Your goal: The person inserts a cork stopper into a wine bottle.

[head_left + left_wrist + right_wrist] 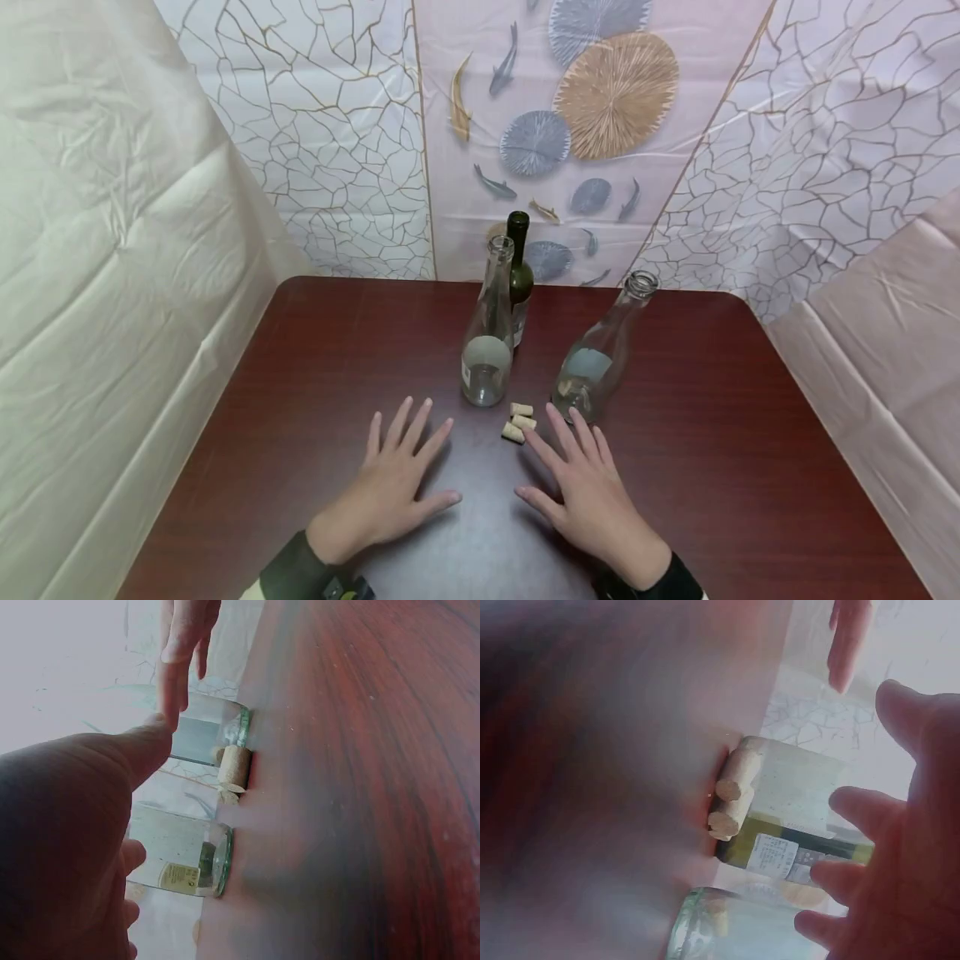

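Note:
My left hand (390, 479) hovers over the near left of the table, fingers spread, holding nothing. On the other side my right hand (588, 496) is spread the same way, its fingertips close to the corks and the right bottle. Three corks (513, 432) lie together between the hands, just beyond them. Behind the corks stands a clear glass bottle (487, 358) with a pale label. A dark green wine bottle (520, 283) stands partly hidden behind it. To the right is another clear bottle (600, 358) with a pale blue label. All three bottle mouths look uncorked.
The dark red wooden table (337, 350) has rounded far corners. A patterned cloth (337, 150) hangs behind its far edge. Cream cloth (112, 292) hangs at the left and pinkish cloth (885, 333) at the right.

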A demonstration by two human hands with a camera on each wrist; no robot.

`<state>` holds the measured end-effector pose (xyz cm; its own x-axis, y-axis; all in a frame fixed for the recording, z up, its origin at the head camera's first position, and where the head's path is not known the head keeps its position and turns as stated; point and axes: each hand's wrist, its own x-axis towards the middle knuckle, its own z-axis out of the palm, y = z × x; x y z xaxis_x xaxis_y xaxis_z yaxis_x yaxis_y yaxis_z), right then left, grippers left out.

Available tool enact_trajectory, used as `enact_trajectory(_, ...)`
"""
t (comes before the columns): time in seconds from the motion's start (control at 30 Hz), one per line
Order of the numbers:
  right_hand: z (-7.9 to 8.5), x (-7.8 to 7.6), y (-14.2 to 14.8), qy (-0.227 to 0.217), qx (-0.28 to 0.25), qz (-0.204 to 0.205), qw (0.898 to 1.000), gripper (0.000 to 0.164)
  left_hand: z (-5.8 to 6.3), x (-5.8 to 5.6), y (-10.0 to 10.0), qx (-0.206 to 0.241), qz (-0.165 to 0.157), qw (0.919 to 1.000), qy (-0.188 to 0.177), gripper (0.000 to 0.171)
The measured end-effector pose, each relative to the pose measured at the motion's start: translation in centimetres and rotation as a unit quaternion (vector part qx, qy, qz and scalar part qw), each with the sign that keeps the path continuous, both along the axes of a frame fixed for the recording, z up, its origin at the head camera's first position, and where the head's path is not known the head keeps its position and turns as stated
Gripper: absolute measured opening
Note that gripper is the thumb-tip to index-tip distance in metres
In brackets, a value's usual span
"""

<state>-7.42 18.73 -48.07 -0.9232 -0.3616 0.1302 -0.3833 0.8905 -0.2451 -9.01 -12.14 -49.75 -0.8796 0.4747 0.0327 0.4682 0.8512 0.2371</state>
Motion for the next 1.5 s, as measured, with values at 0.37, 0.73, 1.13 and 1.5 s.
enact_trajectory(0.37,1.3,-2.5,-1.3,0.136,-0.076,0.044,0.987,0.052,0.1,0.3,0.0,0.063,-0.037,0.9972,-0.015,0.083)
enact_trajectory(0.73,0.4,-5.4,-3.1,0.125,-0.059,0.077,0.987,0.023,-0.3,0.9,-0.2,0.108,-0.039,0.9927,0.038,0.073)
enact_trajectory(1.13,-0.6,-6.6,-4.5,0.089,-0.012,0.068,0.994,0.013,-0.3,1.1,-0.4,0.116,-0.038,0.9912,0.051,0.073)
enact_trajectory(1.5,-0.9,-6.9,-4.9,0.092,0.013,0.059,0.994,0.015,-0.5,1.0,-0.3,0.115,-0.034,0.9911,0.057,0.074)
